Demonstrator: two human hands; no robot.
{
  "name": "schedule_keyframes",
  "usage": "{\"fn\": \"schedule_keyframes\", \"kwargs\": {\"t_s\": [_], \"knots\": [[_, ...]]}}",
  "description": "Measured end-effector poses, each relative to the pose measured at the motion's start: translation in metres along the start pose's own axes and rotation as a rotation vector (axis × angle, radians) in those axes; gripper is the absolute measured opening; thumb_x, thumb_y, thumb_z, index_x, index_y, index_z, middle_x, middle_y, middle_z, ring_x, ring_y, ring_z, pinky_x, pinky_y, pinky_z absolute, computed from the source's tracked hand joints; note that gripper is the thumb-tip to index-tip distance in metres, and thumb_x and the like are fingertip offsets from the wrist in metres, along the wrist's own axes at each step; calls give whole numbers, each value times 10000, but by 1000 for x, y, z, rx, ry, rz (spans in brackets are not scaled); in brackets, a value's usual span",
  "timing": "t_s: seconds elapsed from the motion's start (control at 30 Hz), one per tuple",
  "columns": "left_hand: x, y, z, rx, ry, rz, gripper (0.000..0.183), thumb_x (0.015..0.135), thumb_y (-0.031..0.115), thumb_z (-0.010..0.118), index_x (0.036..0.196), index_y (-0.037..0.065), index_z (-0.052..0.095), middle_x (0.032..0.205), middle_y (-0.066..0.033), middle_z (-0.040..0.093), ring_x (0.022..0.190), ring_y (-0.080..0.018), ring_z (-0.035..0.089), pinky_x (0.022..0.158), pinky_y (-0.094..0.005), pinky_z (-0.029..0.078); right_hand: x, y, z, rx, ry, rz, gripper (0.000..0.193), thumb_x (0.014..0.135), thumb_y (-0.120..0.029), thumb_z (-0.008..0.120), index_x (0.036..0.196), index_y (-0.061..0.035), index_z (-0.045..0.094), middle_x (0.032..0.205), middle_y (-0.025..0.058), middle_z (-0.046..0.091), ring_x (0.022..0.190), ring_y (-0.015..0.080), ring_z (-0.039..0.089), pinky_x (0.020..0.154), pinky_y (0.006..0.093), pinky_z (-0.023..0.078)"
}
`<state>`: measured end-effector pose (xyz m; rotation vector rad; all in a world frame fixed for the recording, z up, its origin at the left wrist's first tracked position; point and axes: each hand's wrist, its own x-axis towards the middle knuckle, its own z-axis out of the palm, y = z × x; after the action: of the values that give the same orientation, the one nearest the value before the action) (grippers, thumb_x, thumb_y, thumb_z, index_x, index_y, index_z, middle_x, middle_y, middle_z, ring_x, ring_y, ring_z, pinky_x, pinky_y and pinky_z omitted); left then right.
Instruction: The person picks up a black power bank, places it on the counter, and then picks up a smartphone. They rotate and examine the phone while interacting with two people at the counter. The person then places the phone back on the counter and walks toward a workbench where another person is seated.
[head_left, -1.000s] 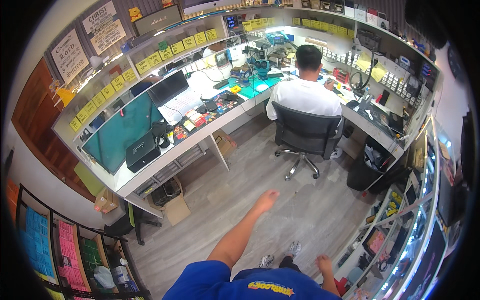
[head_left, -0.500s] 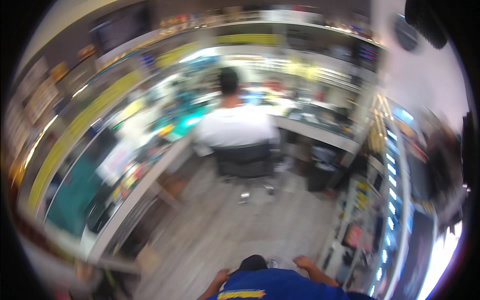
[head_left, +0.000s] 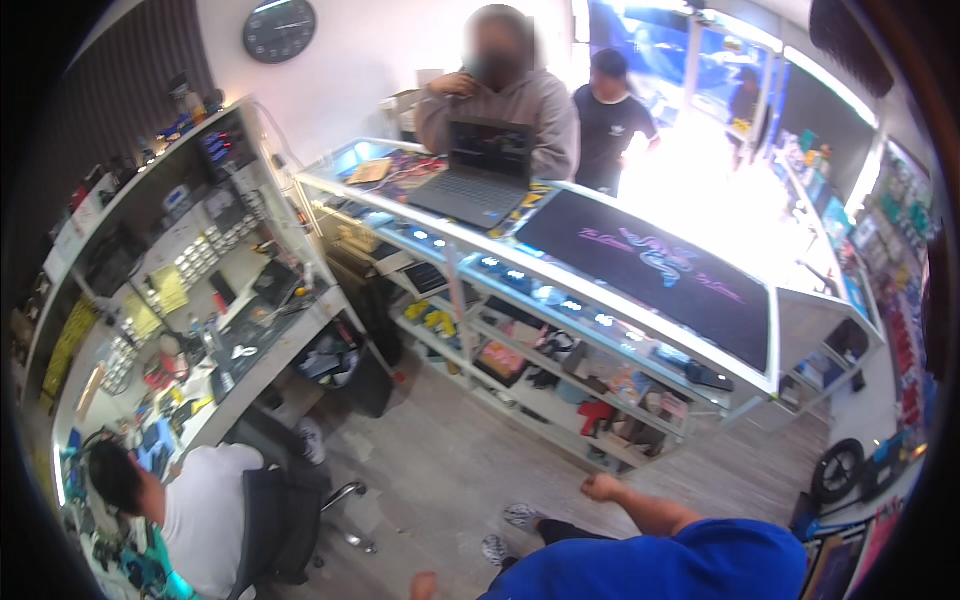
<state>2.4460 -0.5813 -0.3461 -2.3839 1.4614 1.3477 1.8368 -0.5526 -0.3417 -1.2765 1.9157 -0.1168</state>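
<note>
My right hand (head_left: 601, 488) hangs in front of my blue shirt, above the wood-look floor. Its fingers look loosely curled, and nothing shows in them. It is nearest to the low shelves of a glass display counter (head_left: 560, 297), apart from them. Of my left hand (head_left: 425, 585), only a small part appears at the lower edge; its fingers cannot be made out. On the counter stand an open laptop (head_left: 478, 175) and a large dark mat (head_left: 660, 262) with a printed design.
A person in a white shirt (head_left: 205, 505) sits on a black office chair (head_left: 285, 525) at a cluttered workbench (head_left: 235, 375). A black bin (head_left: 365, 385) stands by it. Behind the counter are a person in a hooded top (head_left: 500, 100) and another in a dark T-shirt (head_left: 605, 125).
My view has swung to the right. The seated person and workbench now lie at the left, and the display counter with people behind it fills the middle. My left hand has dropped toward the lower edge.
</note>
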Motion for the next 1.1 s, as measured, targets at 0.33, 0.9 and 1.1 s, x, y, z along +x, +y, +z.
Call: {"fn": "schedule_keyframes", "kwargs": {"t_s": [0.33,0.9,1.1], "knots": [[44,226,99,-15,-281,318,371,992,374,744,1222,91,807,1197,-150,809,1142,-307,755,997,-442,576,-170,192,137,195,-177,315,591,1003,-584,656,1302,-96,806,1255,170,803,1168,343,755,1066,434,558],[-176,358,399,597,-611,804,491,1052,434,632,1347,59,746,1292,-231,767,1225,-388,723,1054,-472,550,-247,405,-72,946,418,461,318,1057,-256,667,1146,37,752,924,167,788,754,252,762,667,379,608],[-173,389,374,581,-527,766,492,1037,434,665,1339,56,754,1297,-233,766,1226,-365,728,1055,-460,557,-289,487,-53,1145,450,662,321,1029,-266,697,1172,20,734,920,157,798,751,246,757,654,386,587]]}}
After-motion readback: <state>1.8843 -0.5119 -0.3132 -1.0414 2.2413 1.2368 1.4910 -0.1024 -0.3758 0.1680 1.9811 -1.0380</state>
